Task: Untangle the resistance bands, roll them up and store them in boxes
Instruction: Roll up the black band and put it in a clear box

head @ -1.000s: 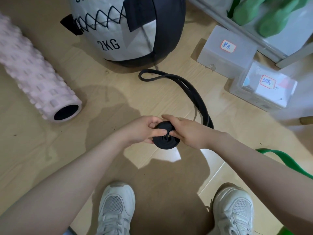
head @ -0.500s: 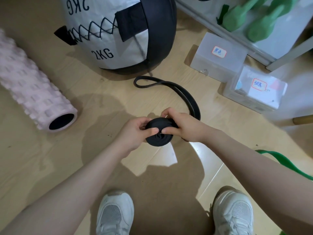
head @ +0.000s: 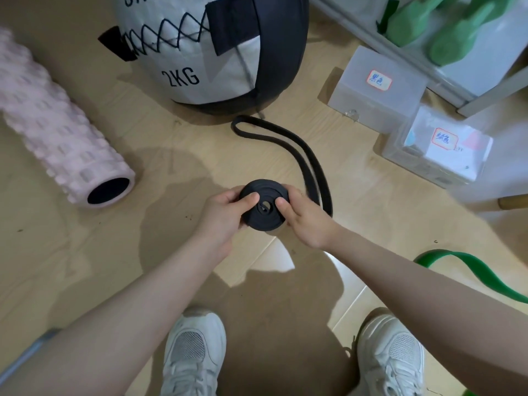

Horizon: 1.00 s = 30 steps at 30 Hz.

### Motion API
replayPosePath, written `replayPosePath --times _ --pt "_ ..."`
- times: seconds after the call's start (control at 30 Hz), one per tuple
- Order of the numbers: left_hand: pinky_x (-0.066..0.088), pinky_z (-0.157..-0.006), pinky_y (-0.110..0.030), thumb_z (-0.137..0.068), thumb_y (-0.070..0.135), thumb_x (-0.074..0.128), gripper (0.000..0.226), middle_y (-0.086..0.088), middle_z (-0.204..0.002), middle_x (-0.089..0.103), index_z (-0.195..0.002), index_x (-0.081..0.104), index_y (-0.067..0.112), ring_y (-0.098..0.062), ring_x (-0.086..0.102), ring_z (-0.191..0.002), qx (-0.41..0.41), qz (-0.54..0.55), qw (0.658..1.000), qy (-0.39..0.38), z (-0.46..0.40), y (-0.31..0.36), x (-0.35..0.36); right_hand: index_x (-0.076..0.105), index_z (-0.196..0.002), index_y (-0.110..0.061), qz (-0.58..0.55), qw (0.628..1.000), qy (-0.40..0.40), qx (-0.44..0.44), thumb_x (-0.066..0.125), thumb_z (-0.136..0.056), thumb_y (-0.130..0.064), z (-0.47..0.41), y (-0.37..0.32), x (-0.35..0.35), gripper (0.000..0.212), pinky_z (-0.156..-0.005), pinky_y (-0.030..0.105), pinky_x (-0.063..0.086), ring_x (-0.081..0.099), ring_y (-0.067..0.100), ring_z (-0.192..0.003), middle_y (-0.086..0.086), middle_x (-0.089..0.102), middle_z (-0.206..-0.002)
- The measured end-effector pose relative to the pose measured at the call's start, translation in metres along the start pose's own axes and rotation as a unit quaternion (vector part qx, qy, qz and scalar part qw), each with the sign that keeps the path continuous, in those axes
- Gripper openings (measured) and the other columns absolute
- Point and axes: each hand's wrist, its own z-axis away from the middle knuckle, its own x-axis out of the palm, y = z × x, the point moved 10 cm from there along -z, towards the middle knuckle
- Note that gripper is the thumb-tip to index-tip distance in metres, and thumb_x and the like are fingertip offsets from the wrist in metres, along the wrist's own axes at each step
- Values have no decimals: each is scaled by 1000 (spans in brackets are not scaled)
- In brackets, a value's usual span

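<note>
A black resistance band [head: 264, 208] is partly wound into a flat coil held above the floor. My left hand [head: 225, 215] grips the coil's left side, thumb on its face. My right hand [head: 305, 218] grips the right side, thumb near the centre hole. The unrolled tail [head: 300, 150] runs from the coil along the floor to a loop near the medicine ball. A green resistance band [head: 468, 267] lies loose on the floor at the right. Two translucent lidded boxes stand at the upper right, one [head: 377, 84] labelled in blue, the other [head: 440, 147] beside it.
A grey and black 2KG medicine ball [head: 211, 50] sits at the top centre. A pink foam roller [head: 57, 130] lies at the left. Green dumbbells [head: 445, 27] rest on a white shelf at the top right. My white shoes [head: 194, 352] are below.
The coil has grown as both hands turned it, and the tail on the floor has got shorter. The view has shifted slightly.
</note>
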Motion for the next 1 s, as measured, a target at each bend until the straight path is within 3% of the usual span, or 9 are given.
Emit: replayPosePath --times 0.07,0.17,0.27,0.33,0.53,0.7,0.83,0.93,1.0 --pt "52 -57 -14 -87 10 60 11 0 -95 69 -92 65 19 -11 65 -86 -11 20 1000 14 1 -2 -2 33 -135 -9 -90 995 -14 36 33 -100 -25 -2 2 8 38 -68 6 41 51 3 -85 2 52 -114" --pt "54 -67 -18 -88 9 59 13 -1 -99 69 -96 65 17 -12 66 -90 -6 30 1000 -6 3 -1 -2 32 -136 -10 -154 987 -10 39 36 -100 -20 -2 0 6 38 -64 3 42 52 -1 -86 -4 52 -109" --pt "52 -87 -31 -88 7 57 17 -4 -107 68 -101 62 18 -18 65 -100 -37 -3 996 -84 7 -10 7 33 -135 -9 -61 997 -42 7 37 -100 -19 1 -6 1 38 -77 13 41 53 8 -94 -5 53 -107" --pt "51 -90 -32 -87 5 57 18 -4 -106 67 -100 61 18 -19 65 -99 -61 -84 986 -132 8 -15 8 33 -135 -8 25 996 -82 -11 37 -99 -21 5 -5 2 38 -78 17 39 54 16 -101 1 54 -112" --pt "53 -65 -22 -86 26 63 10 3 -90 68 -94 59 22 -10 66 -80 -81 -283 933 -206 16 -23 19 31 -134 -10 205 956 -209 -16 37 -99 -27 16 3 30 39 -78 30 40 54 25 -99 13 54 -118" --pt "56 -62 -24 -87 26 62 13 0 -91 68 -98 58 21 -9 67 -75 -68 -263 942 -198 18 -26 19 33 -133 -12 238 946 -219 -27 36 -99 -32 14 2 32 39 -79 34 41 54 25 -99 12 56 -116" --pt "55 -74 -31 -87 20 63 5 1 -86 68 -90 61 23 -15 65 -80 -17 -291 941 -174 15 -20 16 34 -132 -11 241 948 -203 -41 39 -98 -30 12 -1 39 39 -85 43 45 55 28 -100 11 56 -116" --pt "53 -64 -16 -86 17 64 11 7 -85 69 -91 65 26 -9 65 -78 38 -312 938 -145 12 -8 13 33 -135 -10 190 963 -185 -41 44 -97 -24 7 -5 36 42 -88 32 42 53 27 -107 12 53 -123" --pt "53 -68 -18 -85 17 64 16 8 -91 70 -95 67 29 -8 65 -83 56 -324 933 -145 10 -2 13 31 -139 -11 141 974 -171 -46 49 -95 -20 6 -9 30 48 -90 23 37 48 23 -115 10 49 -128"
